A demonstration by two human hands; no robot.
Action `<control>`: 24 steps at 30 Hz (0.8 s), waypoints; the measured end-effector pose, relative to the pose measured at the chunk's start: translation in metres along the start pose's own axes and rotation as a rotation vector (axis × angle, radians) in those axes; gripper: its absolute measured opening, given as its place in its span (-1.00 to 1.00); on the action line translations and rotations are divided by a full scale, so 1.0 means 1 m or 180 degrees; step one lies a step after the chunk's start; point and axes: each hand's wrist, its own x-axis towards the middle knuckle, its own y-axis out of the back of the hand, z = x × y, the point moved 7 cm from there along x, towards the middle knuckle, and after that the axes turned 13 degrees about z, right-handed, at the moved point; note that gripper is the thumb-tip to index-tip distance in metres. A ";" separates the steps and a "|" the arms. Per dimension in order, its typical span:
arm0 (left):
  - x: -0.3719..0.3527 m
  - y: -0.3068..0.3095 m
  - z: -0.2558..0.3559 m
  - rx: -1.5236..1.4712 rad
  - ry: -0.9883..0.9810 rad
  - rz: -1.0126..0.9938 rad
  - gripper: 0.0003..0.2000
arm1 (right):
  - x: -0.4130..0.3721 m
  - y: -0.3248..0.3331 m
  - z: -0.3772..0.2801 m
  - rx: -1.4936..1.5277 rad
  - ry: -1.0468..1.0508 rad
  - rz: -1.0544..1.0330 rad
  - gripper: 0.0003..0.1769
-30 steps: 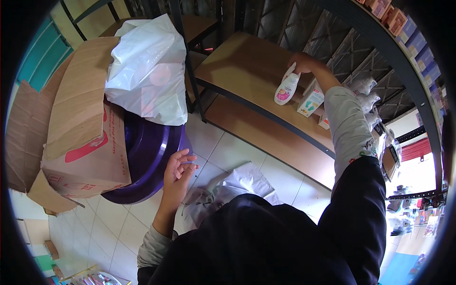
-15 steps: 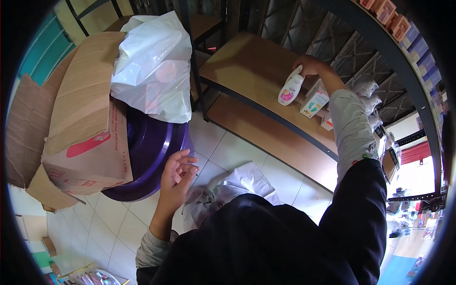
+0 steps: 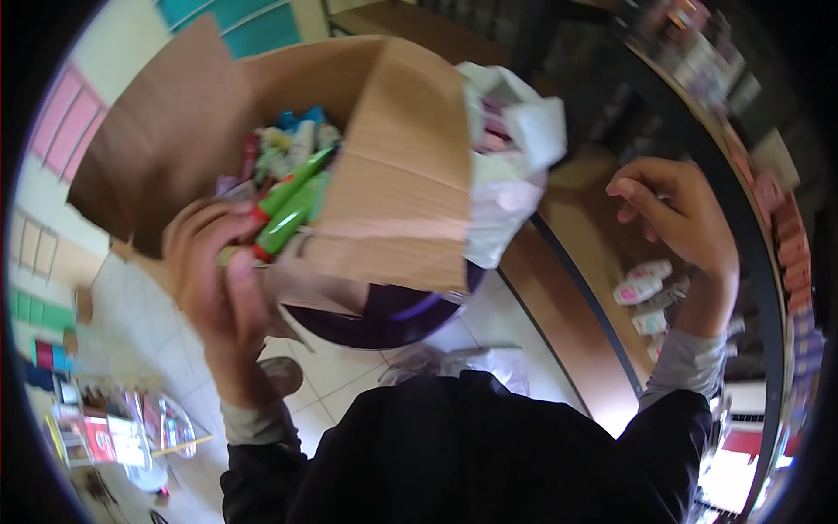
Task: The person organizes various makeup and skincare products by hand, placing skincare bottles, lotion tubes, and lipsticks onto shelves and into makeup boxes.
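Note:
My left hand (image 3: pixel 214 262) is at the open cardboard box (image 3: pixel 397 175), fingers and thumb closed around the red ends of two shiny green tubes (image 3: pixel 292 214). The tubes lie across the box's near opening. Behind them, a jumble of small colourful packets (image 3: pixel 301 140) fills part of the box. My right hand (image 3: pixel 681 210) hangs above the shelf (image 3: pixel 572 205), fingers loosely curled and apart, holding nothing. Below it on the shelf are white bottles with pink labels (image 3: pixel 642 284) and a small white carton (image 3: pixel 649 323).
A white plastic bag (image 3: pixel 515 166) stands right of the box. Beneath the box is a purple tub (image 3: pixel 393 323). A dark shelf frame (image 3: pixel 742 201) carries boxed goods at the right. A pale sack (image 3: pixel 489 362) lies on the tiles, and a basket of goods (image 3: pixel 161 424) is at lower left.
My right hand has let go of the white bottle, which stays on the shelf, and drawn back. My left hand has moved to the box and closed on green tubes. The view has swung left.

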 end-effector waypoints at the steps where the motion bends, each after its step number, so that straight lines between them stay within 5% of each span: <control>1: 0.000 -0.003 -0.015 0.0151 0.0055 -0.0254 -0.87 | 0.013 -0.006 -0.035 0.0095 0.0200 -0.0095 -0.80; 3: -0.010 -0.006 -0.041 0.0295 0.0231 -0.0713 -0.89 | 0.035 -0.020 -0.093 0.0268 0.0541 -0.0262 -0.80; 8: -0.023 0.001 -0.037 0.0194 -0.0289 -0.0188 -0.71 | 0.125 -0.112 -0.193 -0.0194 0.2816 -0.0578 -0.79; 10: -0.028 0.003 -0.037 0.0183 -0.0247 -0.0133 -0.61 | 0.157 -0.171 -0.215 -0.0422 0.3086 -0.1081 -0.77; 18: -0.032 0.006 -0.037 0.0039 -0.0444 0.0108 -0.57 | 0.257 -0.390 -0.215 -0.2384 0.3490 -0.2298 -0.48; 24: -0.032 0.007 -0.041 -0.0020 -0.0485 -0.0119 -0.59 | 0.271 -0.457 -0.160 -0.3093 0.2972 -0.2901 -0.28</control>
